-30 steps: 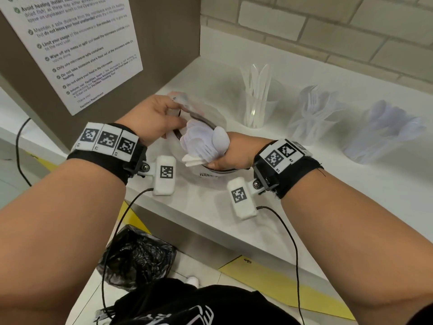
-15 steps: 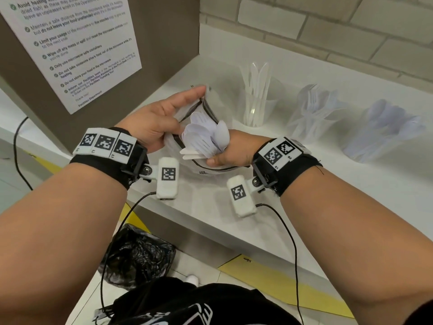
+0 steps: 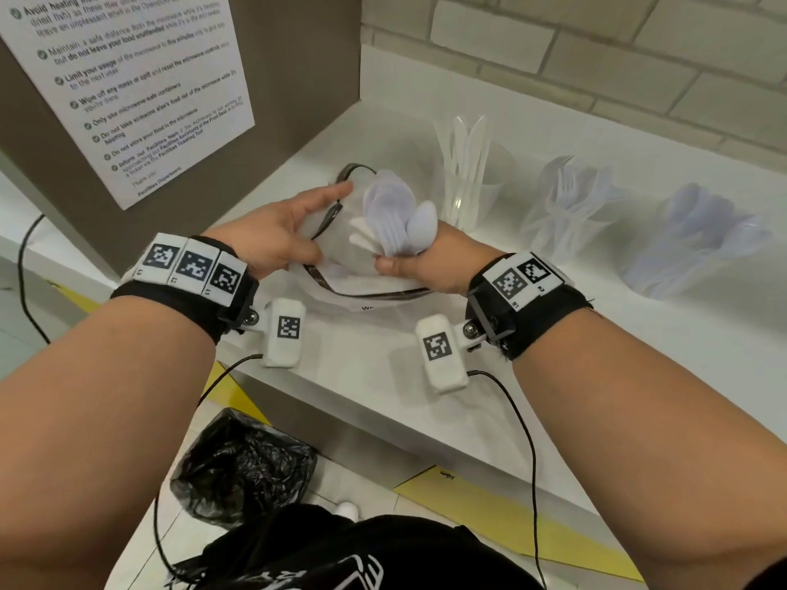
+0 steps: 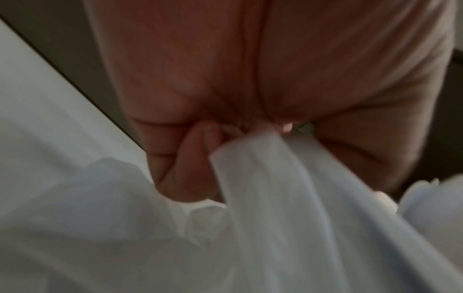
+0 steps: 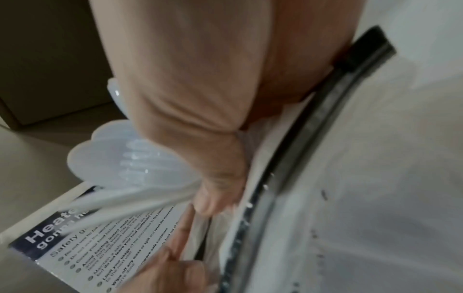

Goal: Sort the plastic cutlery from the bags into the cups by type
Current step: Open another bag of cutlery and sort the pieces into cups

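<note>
My right hand (image 3: 404, 261) grips a bunch of white plastic spoons (image 3: 396, 215) by the handles, bowls up, just above the mouth of a clear zip bag (image 3: 366, 293) on the white counter. In the right wrist view the spoons (image 5: 120, 158) fan out past my thumb, beside the bag's dark zip rim (image 5: 313, 138). My left hand (image 3: 298, 244) pinches the bag's left side and holds the mouth apart, index finger stretched out. Its curled fingers (image 4: 190, 158) press on the bag film (image 4: 288, 198). Three clear cups stand behind: knives (image 3: 468, 193), forks (image 3: 570, 206), spoons (image 3: 698, 244).
A brown panel with a printed notice (image 3: 127, 78) rises on the left, close to my left hand. A brick wall (image 3: 596, 57) backs the counter (image 3: 639, 355). Below the counter edge sits a bin with a black liner (image 3: 242, 466).
My right hand has drawn the bunch of spoons up and farther out of the bag. My left hand has shifted along the rim, its index finger now stretched out.
</note>
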The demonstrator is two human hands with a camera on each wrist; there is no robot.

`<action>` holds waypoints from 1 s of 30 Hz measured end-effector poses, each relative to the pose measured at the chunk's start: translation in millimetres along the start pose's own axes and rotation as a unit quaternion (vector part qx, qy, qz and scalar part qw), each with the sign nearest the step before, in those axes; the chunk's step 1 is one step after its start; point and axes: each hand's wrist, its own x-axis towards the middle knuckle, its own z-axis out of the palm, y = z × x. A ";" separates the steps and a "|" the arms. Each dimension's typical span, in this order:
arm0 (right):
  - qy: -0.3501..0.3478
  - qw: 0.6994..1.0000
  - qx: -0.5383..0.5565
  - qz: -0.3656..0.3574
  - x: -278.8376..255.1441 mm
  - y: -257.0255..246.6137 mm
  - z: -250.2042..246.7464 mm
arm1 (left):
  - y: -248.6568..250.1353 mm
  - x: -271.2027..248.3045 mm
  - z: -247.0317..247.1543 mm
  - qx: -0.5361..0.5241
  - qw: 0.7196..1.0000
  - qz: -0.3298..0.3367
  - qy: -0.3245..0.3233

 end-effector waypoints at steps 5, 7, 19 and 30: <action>0.092 0.987 0.130 -0.021 2.1 -16.6 -0.6 | 5.7 3.9 9.6 0.287 0.956 -0.059 0.004; 0.145 0.970 0.191 -0.043 1.3 -28.3 -7.8 | 10.5 4.6 10.1 0.350 0.934 -0.063 0.029; 0.164 0.888 0.421 -0.083 -4.8 -33.2 -27.8 | 46.9 -5.6 2.1 0.415 0.877 -0.138 0.200; 0.101 0.935 0.334 -0.069 -24.4 -27.6 -11.0 | 72.2 5.8 95.5 -0.062 0.994 0.087 0.022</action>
